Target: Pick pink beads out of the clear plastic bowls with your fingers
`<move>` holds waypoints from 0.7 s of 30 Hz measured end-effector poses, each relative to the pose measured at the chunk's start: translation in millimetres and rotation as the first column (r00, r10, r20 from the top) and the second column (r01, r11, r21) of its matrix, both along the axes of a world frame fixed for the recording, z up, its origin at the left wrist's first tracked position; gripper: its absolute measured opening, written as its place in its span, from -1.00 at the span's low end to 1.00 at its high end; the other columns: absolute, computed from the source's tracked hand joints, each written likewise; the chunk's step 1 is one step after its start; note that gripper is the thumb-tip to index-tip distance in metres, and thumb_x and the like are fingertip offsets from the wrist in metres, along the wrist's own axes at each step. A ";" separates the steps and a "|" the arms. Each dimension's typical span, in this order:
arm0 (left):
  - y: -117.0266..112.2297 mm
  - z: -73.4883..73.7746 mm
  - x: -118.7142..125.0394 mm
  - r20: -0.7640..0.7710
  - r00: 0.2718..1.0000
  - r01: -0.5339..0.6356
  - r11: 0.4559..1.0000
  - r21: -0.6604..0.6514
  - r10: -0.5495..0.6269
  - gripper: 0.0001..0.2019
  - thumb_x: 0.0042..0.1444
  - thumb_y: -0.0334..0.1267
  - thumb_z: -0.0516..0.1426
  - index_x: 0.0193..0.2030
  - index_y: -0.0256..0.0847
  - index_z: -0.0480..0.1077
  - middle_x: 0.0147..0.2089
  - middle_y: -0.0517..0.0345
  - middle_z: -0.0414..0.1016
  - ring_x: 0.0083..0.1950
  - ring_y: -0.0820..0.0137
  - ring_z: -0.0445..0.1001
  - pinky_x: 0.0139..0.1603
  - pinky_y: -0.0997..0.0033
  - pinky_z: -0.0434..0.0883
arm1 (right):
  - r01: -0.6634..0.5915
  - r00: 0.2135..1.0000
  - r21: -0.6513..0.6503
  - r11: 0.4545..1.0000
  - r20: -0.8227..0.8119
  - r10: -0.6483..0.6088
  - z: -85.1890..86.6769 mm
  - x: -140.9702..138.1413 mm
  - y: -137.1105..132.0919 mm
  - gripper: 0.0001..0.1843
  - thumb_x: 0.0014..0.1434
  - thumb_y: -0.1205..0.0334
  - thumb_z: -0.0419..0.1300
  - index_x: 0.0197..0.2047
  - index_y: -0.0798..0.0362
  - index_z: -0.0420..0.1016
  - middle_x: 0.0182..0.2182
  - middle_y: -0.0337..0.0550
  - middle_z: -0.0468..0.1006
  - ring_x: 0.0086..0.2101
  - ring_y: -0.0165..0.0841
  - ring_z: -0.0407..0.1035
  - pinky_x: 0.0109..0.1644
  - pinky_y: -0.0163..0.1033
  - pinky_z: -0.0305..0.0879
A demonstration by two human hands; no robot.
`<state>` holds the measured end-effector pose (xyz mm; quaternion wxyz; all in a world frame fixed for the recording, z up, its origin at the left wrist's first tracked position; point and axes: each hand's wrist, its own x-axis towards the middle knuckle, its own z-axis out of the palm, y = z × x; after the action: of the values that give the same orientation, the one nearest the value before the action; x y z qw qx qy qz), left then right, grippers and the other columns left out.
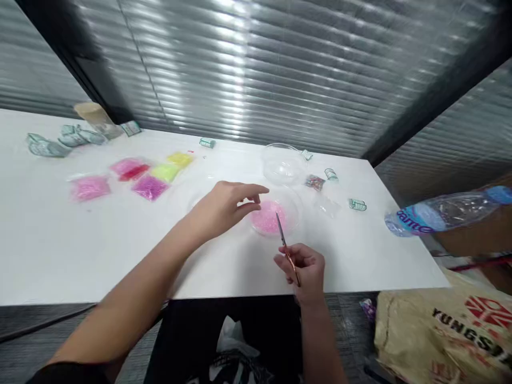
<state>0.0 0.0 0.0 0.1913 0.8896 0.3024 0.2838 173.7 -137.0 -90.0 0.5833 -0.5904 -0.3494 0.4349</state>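
Copper-handled slim scissors sit pinched in the right hand, left hand spread.

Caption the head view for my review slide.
Right hand holding scissors, left hand near a clear dish of pink bits, colourful packets on the white table.

We see the bottle and tan bag cut off at the right edge; the right hand partly hides the scissors; we cannot read the tiny green-and-white packets.
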 end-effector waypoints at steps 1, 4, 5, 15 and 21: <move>0.4 -0.2 0.4 0.007 1.000 0.020 1.000 0.003 -0.020 -0.73 0.20 -0.29 0.13 0.03 -0.20 0.47 -0.18 0.20 0.63 -0.22 0.43 0.58 -0.22 0.50 0.44 | 0.004 1.000 -0.001 1.000 0.007 -0.004 -0.4 -0.1 0.4 -0.72 -0.17 0.09 0.45 -0.50 0.10 0.53 -0.85 -0.42 0.22 -0.79 -0.57 0.02 -0.75 -0.43 -0.06; 1.9 1.2 -0.8 0.017 0.999 0.035 0.999 -0.006 -0.035 -0.74 0.21 -0.33 0.09 0.01 -0.17 0.48 -0.14 0.22 0.62 -0.19 0.44 0.59 -0.17 0.51 0.45 | 0.015 1.000 -0.001 1.000 0.015 -0.015 -1.2 -0.3 1.5 -0.71 -0.18 0.08 0.45 -0.51 0.10 0.53 -0.84 -0.42 0.22 -0.80 -0.57 0.02 -0.76 -0.42 -0.05; 2.6 2.9 -2.9 0.020 0.999 0.029 0.999 -0.015 -0.029 -0.73 0.20 -0.34 0.09 0.02 -0.16 0.47 -0.12 0.22 0.62 -0.18 0.44 0.59 -0.16 0.51 0.45 | 0.018 1.000 0.000 1.000 0.012 -0.018 -1.3 -0.4 1.8 -0.71 -0.18 0.07 0.45 -0.51 0.10 0.54 -0.84 -0.42 0.22 -0.80 -0.57 0.02 -0.76 -0.42 -0.04; 23.6 7.7 -51.0 -0.453 0.891 -0.205 0.901 -0.383 0.010 -0.69 -0.10 -0.35 0.13 -0.17 -0.06 0.52 -0.23 0.19 0.57 -0.28 0.37 0.53 -0.38 0.51 0.40 | 0.024 0.999 0.029 0.999 -0.027 -0.023 -2.9 0.7 1.7 -0.75 -0.18 0.13 0.46 -0.50 0.10 0.56 -0.82 -0.42 0.22 -0.80 -0.58 0.06 -0.77 -0.45 -0.03; 20.6 -17.4 -37.4 -0.603 0.797 -0.255 0.890 -0.378 -0.028 -0.66 -0.21 -0.43 0.08 -0.26 -0.08 0.51 -0.30 0.14 0.52 -0.41 0.38 0.45 -0.43 0.45 0.28 | 0.028 0.999 0.033 0.999 -0.039 -0.027 -3.8 0.3 1.5 -0.76 -0.18 0.15 0.46 -0.49 0.10 0.56 -0.82 -0.42 0.23 -0.79 -0.59 0.06 -0.76 -0.46 -0.04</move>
<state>-37.4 20.6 -17.4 0.2656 0.8455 0.4574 -0.0733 174.0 -135.6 -93.8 0.6057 -0.5767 -0.3373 0.4322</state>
